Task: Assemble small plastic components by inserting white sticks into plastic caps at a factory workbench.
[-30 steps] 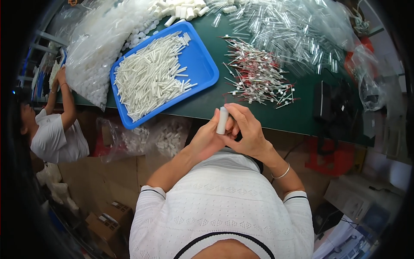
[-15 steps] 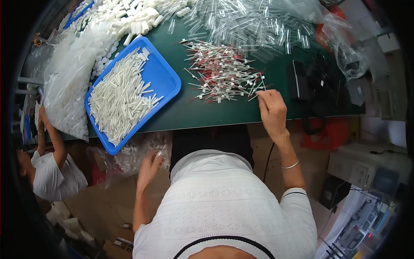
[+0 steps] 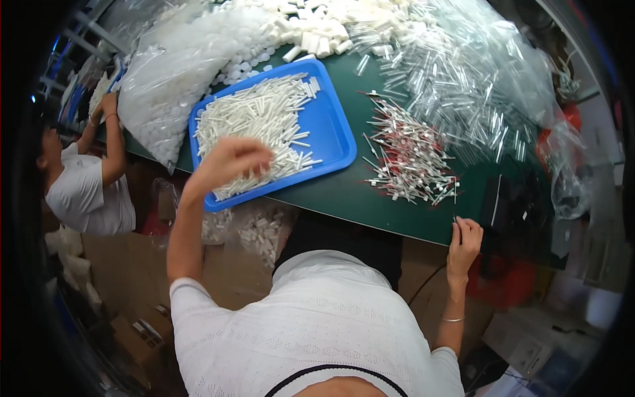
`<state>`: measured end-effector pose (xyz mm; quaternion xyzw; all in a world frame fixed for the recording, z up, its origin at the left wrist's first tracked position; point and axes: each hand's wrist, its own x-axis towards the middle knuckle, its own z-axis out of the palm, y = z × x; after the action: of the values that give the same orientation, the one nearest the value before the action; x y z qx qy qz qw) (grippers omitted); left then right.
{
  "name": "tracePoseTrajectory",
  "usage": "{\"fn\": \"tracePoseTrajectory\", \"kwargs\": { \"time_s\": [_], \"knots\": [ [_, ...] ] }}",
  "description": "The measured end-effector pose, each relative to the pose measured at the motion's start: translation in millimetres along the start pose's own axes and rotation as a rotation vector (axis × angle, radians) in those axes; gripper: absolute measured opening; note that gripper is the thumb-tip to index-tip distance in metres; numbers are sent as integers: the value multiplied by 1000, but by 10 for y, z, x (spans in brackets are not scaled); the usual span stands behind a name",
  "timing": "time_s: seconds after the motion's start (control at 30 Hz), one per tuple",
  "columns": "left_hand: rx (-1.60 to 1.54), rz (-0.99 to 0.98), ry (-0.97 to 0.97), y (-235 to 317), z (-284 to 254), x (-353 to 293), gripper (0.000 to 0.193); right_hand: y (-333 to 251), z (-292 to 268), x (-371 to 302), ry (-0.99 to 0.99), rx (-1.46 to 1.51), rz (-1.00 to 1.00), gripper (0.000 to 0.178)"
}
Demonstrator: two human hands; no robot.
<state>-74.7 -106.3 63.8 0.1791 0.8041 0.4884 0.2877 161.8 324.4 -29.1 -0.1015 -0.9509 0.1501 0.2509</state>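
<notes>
Left hand: since my last look it has come up from below the table edge to over the blue tray; fingers curled, blurred, so I cannot tell whether it grips anything. White sticks lie heaped beneath it. Right hand: has drawn off the red-and-white pile to the green table's near edge, fingertips pinching what looks like a thin piece. My reading: one piece is now apart from the pile.
</notes>
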Motion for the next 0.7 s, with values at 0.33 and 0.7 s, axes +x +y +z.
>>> {"fn": "tracePoseTrajectory", "kwargs": {
  "time_s": [0.33,0.7],
  "knots": [
    [932,-159,498,-573,-1054,1993,33,-144,-73,-120,-52,82,106,8],
    [-440,213,99,148,824,606,22,-520,-90,217,157,430,103,13]
  ]
}}
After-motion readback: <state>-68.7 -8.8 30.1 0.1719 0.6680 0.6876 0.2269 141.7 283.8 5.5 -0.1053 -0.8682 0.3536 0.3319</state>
